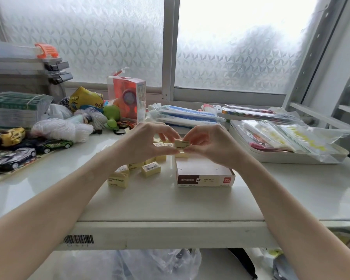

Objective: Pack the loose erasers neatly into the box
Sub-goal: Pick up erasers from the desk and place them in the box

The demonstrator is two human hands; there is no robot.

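right hand (212, 146) hiding box (205, 174) interior, eraser (181, 144) pinched

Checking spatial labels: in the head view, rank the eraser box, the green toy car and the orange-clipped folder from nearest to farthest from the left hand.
1. eraser box, just right of the left hand.
2. green toy car, to its left.
3. orange-clipped folder, far back left.

Both bare forearms rise from the bottom corners toward twelve o'clock and meet mid-frame. The left hand (146, 141) curls its fingers, thumb and fingertips pinching toward three o'clock. The right hand (212, 145) mirrors it, pinching toward nine o'clock, their fingertips nearly touching.
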